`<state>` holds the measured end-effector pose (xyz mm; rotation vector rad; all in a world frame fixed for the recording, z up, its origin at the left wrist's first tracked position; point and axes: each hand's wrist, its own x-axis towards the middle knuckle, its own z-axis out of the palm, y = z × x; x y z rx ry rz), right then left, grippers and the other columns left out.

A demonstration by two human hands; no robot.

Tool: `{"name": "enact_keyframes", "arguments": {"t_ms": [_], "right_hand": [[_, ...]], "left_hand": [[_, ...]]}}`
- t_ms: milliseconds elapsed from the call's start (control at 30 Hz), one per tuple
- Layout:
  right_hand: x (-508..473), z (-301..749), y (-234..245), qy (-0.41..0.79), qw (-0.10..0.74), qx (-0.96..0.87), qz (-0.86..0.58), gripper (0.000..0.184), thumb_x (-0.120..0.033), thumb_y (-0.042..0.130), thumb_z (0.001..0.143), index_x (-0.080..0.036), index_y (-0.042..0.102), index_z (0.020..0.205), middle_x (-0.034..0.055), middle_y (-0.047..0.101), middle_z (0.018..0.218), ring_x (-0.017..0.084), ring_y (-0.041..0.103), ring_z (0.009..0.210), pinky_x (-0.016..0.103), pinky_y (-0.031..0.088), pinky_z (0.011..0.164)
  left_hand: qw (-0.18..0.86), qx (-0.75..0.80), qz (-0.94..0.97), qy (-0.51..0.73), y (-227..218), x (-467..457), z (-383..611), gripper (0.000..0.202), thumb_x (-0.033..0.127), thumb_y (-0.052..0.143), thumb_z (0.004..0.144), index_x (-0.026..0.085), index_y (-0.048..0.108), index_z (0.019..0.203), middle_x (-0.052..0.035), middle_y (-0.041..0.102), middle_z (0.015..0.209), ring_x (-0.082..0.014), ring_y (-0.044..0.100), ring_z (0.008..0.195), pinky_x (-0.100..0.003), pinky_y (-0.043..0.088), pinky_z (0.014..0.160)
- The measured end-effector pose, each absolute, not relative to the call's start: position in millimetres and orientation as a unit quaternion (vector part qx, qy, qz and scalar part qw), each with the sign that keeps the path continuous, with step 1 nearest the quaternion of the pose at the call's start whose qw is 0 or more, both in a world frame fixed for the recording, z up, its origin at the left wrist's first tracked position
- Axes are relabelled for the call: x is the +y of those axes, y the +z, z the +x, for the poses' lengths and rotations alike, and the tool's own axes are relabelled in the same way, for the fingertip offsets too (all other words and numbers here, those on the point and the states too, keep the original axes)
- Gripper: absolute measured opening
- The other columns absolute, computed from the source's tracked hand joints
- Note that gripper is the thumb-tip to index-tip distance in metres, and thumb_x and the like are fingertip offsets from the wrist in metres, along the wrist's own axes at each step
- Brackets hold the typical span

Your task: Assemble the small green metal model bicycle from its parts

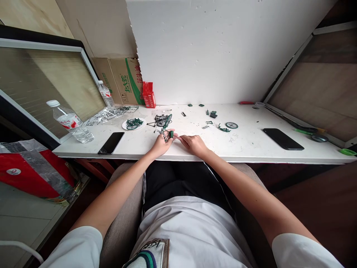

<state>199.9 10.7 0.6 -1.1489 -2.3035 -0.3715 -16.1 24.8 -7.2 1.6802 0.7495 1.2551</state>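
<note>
My left hand (161, 146) is closed around a small dark green and black model bicycle assembly (171, 134) near the table's front edge. Pinched in the fingers of my right hand (194, 145) is a thin rod (176, 137), its tip touching or nearly touching the green part; its exact kind is too small to tell. Just behind my left hand lie more green and black model parts (161, 120). Beyond my right hand are a spoked wheel (232, 125) and a curved green piece (224, 128).
A white plate (124, 126) carries green parts. Phones lie at left (111, 143) and right (283, 139). Two water bottles, the nearer one (73, 123) by the left edge, stand near black sprues (107, 114). A red box (149, 97) and a cardboard carton (119, 80) stand at the back.
</note>
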Motion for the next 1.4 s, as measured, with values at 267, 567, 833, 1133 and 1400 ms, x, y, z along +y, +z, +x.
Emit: {"name": "enact_keyframes", "arguments": {"t_ms": [267,567,833,1133,1400], "right_hand": [[5,197,9,-0.061,0.273,-0.841,-0.463,0.043,-0.044,0.035,0.114,-0.018,0.07,0.112,0.0096,0.079,0.086,0.022,0.069,0.07,0.03,0.031,0.063],[5,198,13,0.002,0.291,-0.815,-0.5,0.04,-0.044,0.025,0.114,-0.02,0.057,0.111,0.0047,0.07,0.072,0.024,0.063,0.061,0.031,0.03,0.06],[5,200,12,0.061,0.378,-0.812,-0.44,0.027,-0.05,0.045,0.11,-0.024,0.049,0.109,0.0035,0.072,0.085,0.021,0.064,0.065,0.03,0.038,0.06],[12,202,6,0.043,0.441,-0.834,-0.329,0.022,-0.037,0.058,0.105,-0.023,0.052,0.122,0.0111,0.064,0.114,0.024,0.061,0.099,0.037,0.053,0.079],[11,200,9,0.027,0.465,-0.838,-0.286,0.007,-0.026,0.053,0.107,-0.024,0.052,0.113,0.0112,0.065,0.109,0.027,0.06,0.105,0.044,0.052,0.087]], "left_hand": [[0.464,0.318,0.642,0.521,0,20,-12,0.042,0.023,0.069,0.09,0.016,0.058,0.13,-0.0152,0.076,0.123,-0.0267,0.074,0.114,-0.046,0.057,0.106],[0.515,0.326,0.58,0.54,-1,21,-12,0.041,0.048,0.058,0.1,0.018,0.05,0.128,-0.0131,0.079,0.108,-0.028,0.079,0.099,-0.048,0.061,0.094],[0.477,0.305,0.626,0.537,-11,27,-9,0.045,0.059,0.066,0.096,0.02,0.052,0.113,-0.0143,0.078,0.113,-0.0304,0.076,0.111,-0.05,0.058,0.102],[0.446,0.301,0.682,0.495,-13,21,-11,0.042,0.044,0.072,0.094,0.02,0.061,0.127,-0.0136,0.07,0.129,-0.0276,0.071,0.118,-0.049,0.053,0.111],[0.407,0.292,0.728,0.468,-9,15,-8,0.038,0.046,0.067,0.099,0.02,0.063,0.126,-0.0119,0.072,0.127,-0.0289,0.07,0.121,-0.045,0.055,0.107]]}}
